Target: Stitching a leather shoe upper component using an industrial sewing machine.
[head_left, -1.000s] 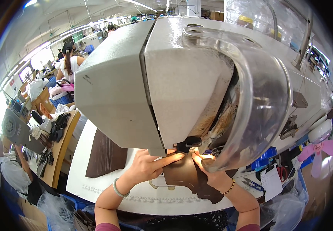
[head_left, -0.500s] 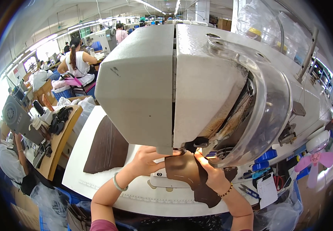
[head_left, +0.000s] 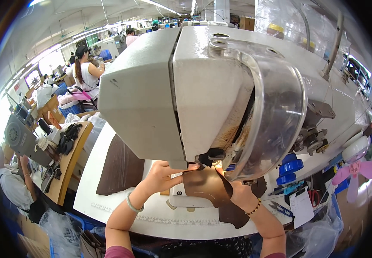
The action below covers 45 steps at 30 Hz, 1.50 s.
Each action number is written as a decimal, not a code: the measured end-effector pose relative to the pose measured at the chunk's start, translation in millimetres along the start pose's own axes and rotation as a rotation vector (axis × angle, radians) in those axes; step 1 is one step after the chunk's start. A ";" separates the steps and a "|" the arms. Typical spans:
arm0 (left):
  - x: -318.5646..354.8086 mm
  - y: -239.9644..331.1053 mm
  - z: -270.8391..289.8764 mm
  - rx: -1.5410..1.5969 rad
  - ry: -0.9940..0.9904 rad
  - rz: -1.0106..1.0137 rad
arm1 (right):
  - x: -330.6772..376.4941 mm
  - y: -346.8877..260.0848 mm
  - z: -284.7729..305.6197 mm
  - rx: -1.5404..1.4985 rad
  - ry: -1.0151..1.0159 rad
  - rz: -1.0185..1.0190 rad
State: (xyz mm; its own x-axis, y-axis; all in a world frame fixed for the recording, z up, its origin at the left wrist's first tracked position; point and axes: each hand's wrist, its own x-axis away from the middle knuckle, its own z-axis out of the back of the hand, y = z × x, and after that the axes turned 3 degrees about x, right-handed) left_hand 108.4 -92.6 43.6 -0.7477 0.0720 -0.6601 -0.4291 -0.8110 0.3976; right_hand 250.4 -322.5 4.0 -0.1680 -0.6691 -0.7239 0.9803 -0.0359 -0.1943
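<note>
Two hands on one brown leather piece (head_left: 205,187) under the head of one sewing machine (head_left: 186,94).

Hidden: the needle and the leather's forward edge lay behind the machine head and its clear curved guard (head_left: 276,112); most of my right hand (head_left: 233,189) sat under that guard, so I could not tell how its fingers were set. My left hand (head_left: 162,174) lay flat, fingers spread, pressing the leather's left edge onto the white machine bed (head_left: 121,206), clamped on nothing. Counted: one bangle on the left wrist, one bead bracelet on the right; one dark brown stack (head_left: 121,167) lay on the bed, left of my hand and apart from it; one blue spool (head_left: 290,165), one pink fan (head_left: 351,172) to the right. Other workers sat at benches far left.
</note>
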 end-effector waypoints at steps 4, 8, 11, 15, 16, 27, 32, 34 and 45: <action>-1.3 -4.5 -7.8 0.289 -0.057 0.071 | -0.4 -6.1 24.5 0.037 -0.079 -0.027; 13.9 -15.1 -10.1 0.351 0.040 0.114 | 23.4 -14.5 102.0 0.270 0.334 -0.106; 11.7 -14.8 -12.2 0.414 0.033 0.133 | 85.6 40.7 183.9 0.818 1.206 -0.288; 4.8 -4.6 -4.7 0.291 0.032 0.063 | 83.2 116.5 342.7 0.823 1.129 -0.455; 3.5 -1.0 -3.1 0.286 0.034 0.066 | 82.5 141.3 369.0 0.631 1.046 -0.494; -2.7 6.6 2.1 0.102 0.113 -0.082 | 55.4 178.7 373.3 -0.221 1.087 -0.606; -7.6 6.4 -0.5 0.206 0.126 -0.088 | 71.5 192.3 400.4 -0.304 1.068 -0.661; -6.2 4.0 -1.6 0.234 0.134 -0.088 | 69.8 194.9 401.0 -0.361 1.124 -0.703; -15.1 -21.4 9.5 0.386 -0.139 0.064 | 90.1 219.0 421.1 -0.556 1.100 -0.691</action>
State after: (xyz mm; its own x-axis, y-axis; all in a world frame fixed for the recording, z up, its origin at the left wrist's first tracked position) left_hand 124.1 -70.9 51.0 -0.8293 0.1276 -0.5440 -0.5179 -0.5410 0.6627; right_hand 493.8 -703.3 174.9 -0.8379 0.2849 -0.4656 0.5432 0.3523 -0.7621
